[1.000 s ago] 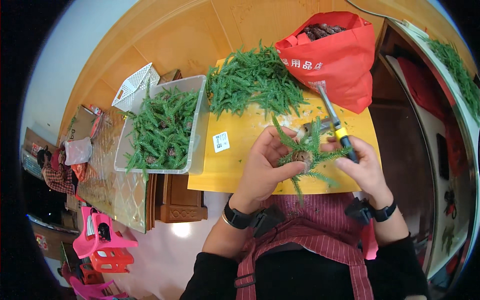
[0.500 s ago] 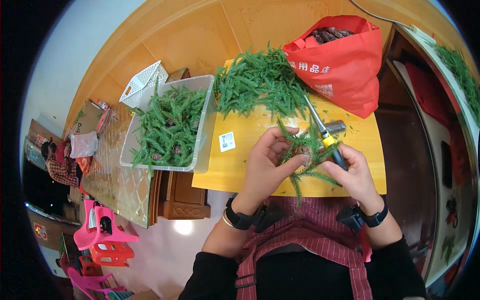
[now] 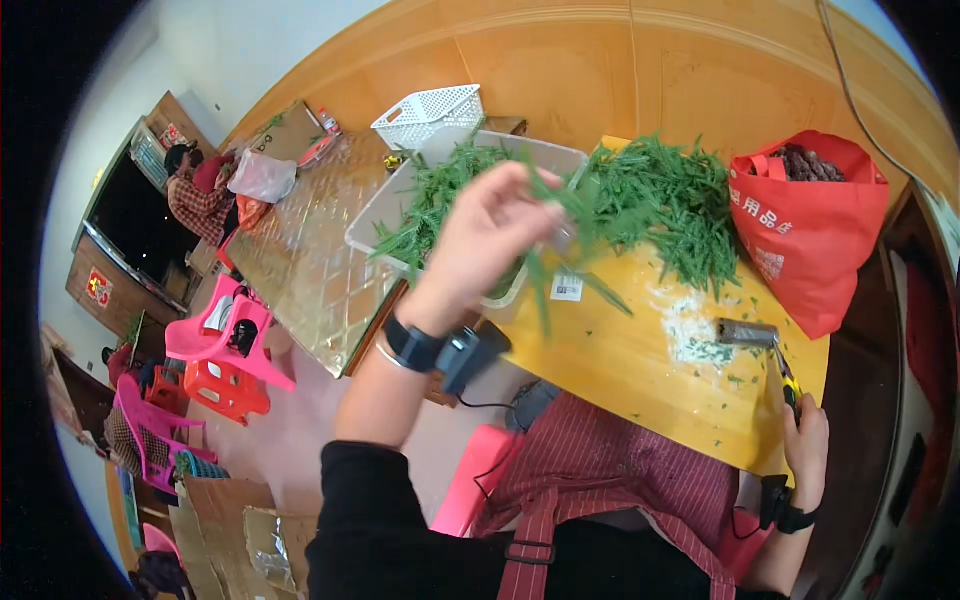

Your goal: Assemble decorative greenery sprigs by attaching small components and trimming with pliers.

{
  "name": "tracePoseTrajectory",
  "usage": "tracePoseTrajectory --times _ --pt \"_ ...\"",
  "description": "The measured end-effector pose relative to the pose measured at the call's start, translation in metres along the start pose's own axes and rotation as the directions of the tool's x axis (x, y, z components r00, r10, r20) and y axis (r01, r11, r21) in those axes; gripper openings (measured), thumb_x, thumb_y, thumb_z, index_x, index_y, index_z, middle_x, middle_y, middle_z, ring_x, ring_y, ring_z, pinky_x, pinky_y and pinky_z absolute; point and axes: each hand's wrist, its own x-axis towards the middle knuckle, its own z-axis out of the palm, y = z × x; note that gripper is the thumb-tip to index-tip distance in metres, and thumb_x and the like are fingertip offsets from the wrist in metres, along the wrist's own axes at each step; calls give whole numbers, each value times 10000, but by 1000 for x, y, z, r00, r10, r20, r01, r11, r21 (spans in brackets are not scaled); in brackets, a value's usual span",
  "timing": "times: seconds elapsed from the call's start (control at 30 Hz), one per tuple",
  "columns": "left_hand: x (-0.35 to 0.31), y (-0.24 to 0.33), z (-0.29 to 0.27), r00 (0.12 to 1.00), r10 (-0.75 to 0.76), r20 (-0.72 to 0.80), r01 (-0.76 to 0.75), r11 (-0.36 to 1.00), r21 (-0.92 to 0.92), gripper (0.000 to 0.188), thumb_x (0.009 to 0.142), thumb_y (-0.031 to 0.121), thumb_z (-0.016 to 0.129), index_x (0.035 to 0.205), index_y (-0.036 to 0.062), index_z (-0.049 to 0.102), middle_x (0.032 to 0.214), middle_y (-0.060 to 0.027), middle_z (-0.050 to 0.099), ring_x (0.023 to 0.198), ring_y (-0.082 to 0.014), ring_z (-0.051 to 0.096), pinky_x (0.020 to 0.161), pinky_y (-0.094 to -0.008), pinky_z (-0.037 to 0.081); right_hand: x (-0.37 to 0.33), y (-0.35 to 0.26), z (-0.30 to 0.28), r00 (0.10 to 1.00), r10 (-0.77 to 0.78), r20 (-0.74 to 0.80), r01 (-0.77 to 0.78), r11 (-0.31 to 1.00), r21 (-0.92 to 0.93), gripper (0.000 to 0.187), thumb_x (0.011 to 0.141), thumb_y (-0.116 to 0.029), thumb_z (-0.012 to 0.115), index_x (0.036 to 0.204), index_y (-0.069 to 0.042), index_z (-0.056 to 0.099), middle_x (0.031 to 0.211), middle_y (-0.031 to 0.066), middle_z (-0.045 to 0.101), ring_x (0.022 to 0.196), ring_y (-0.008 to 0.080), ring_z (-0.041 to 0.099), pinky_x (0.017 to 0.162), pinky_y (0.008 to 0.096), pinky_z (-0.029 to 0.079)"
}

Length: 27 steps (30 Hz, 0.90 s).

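My left hand (image 3: 490,235) is raised over the right side of a translucent plastic bin (image 3: 362,232), its fingers closed on a green artificial pine sprig (image 3: 540,285). The sprig is smeared by motion. Inside the bin lie more green sprigs (image 3: 440,200). At the table's right edge my right hand (image 3: 808,450) grips a tool with a yellow and black handle (image 3: 790,388) and a metal shaft. The tool's front end meets a small grey metal block (image 3: 747,333) on the yellow tabletop (image 3: 640,375).
Loose pine sprigs (image 3: 665,200) are heaped at the back beside a red bag (image 3: 800,235) of pine cones (image 3: 808,165). A white label (image 3: 567,287) and green scraps lie on the tabletop. Left are a white basket (image 3: 430,115), a glass-topped table (image 3: 310,250), pink chairs (image 3: 225,325) and another person (image 3: 200,205).
My hands have parted: the left carried the sprig left and up toward the bin, while the right moved toward the table's right edge with the tool. The view has turned left.
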Motion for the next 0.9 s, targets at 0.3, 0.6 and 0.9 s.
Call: tracePoseTrajectory --times 0.3,0.6,0.9 --pt "77 3 -92 978 -165 -130 163 986 -30 151 813 85 634 942 44 568 760 -32 610 632 -104 559 555 -203 419 -10 12 7 999 19 -50 -17 999 33 204 798 -124 582 823 39 462 698 234 508 657 370 519 575 411 407" --pt "133 -50 -126 910 -383 -159 411 883 226 217 799 170 665 957 65 561 730 6 545 643 -79 558 456 -203 368 -23 10 -5 985 166 -54 -164 985 47 188 806 -113 577 848 31 464 776 212 525 746 353 517 644 409 410" --pt "128 -19 -79 956 255 147 -256 473 843 429 780 228 668 1102 -22 537 880 -122 624 786 -183 599 708 -300 474 3 17 13 996 -54 -70 55 998 11 237 741 -53 633 907 16 479 865 212 518 851 380 495 747 409 417"
